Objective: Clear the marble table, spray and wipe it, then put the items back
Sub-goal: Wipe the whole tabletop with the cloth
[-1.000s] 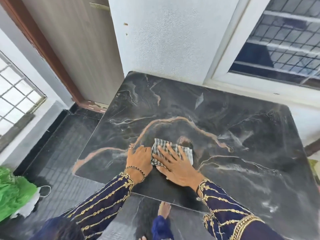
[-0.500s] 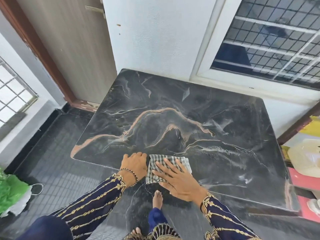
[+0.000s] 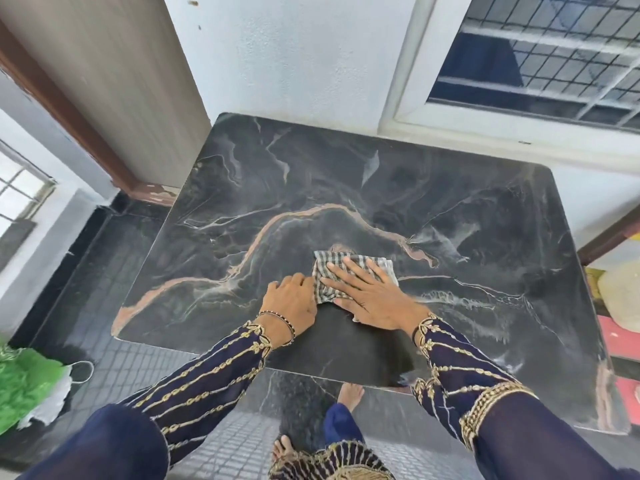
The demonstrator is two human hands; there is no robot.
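Observation:
The black marble table (image 3: 450,188) with its orange vein fills the middle of the view, and only the cloth lies on it. A folded grey-and-white checked cloth (image 3: 377,265) sits near the table's middle. My right hand (image 3: 370,292) lies flat on the cloth with fingers spread, pressing it onto the marble. My left hand (image 3: 292,303) rests beside the cloth's left edge, fingers curled and touching the fabric; I cannot tell if it grips it.
A wooden door (image 3: 104,81) stands at the back left and a barred window (image 3: 540,60) at the back right. A green bag (image 3: 24,386) lies on the dark tiled floor at the left. Red and yellow items (image 3: 620,306) sit past the table's right edge. My bare feet (image 3: 349,393) are under the near edge.
Both hands and the cloth slid back toward the near edge half a second ago, and have now moved forward again to the table's middle.

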